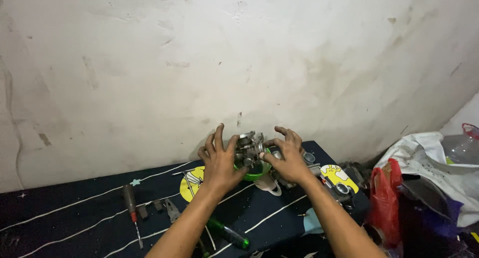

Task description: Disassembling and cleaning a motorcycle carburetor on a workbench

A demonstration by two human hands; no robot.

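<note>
Part: metal carburetor-like body (248,149), likely heavy, rigid, oily, knobbly.
Left hand (219,160): clasps its left side.
Right hand (288,159): pinches its right side.
Beneath: green bowl (255,174), near the mat's far edge.

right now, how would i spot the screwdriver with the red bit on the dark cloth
On the dark patterned cloth under the pale wall, look far left of both hands. The screwdriver lies alone, nearly upright in view; unlike the green-handled tool nearer the arms, it has a dark handle and red collar.

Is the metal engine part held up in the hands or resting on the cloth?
Held up: both hands, left hand and right hand, clasp the metal part above a green bowl, clear of the dark cloth.
</note>
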